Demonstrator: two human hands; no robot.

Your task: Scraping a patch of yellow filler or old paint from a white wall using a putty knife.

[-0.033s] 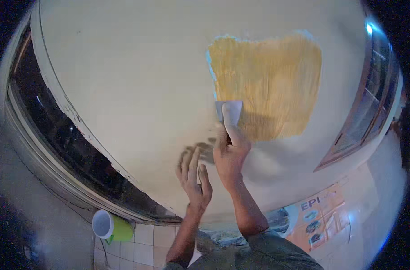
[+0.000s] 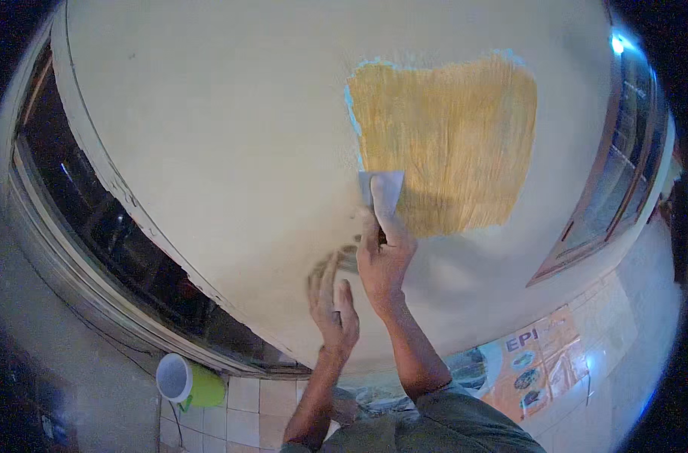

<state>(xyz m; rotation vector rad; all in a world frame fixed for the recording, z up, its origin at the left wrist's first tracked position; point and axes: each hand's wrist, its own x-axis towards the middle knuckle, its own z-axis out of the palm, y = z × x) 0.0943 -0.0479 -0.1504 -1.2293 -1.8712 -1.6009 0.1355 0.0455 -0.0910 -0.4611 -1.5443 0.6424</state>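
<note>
My right hand (image 2: 385,257) is closed round the handle of a putty knife (image 2: 390,189), with a finger stretched along its pale, flared blade. The blade's wide edge lies at the lower left border of an ochre-yellow patch (image 2: 449,143) on the cream wall (image 2: 208,136). Blue shows in a ragged line along the patch's left and top edges. Lower and to the left, my left hand (image 2: 335,309) is open, its fingers stretched toward the wall and nothing seen in it. The knife's handle is mostly hidden by my right hand.
A dark window opening (image 2: 125,219) curves along the left, and a wood-framed window (image 2: 608,174) stands on the right. Below left, a green bucket (image 2: 205,385) sits by floor tiles (image 2: 243,411). A printed orange and white sheet (image 2: 536,362) lies lower right, beside crumpled plastic (image 2: 385,400).
My left hand has shifted slightly right, closer to my right wrist. The putty knife stays at about the same spot on the patch's edge, still in my right hand.
</note>
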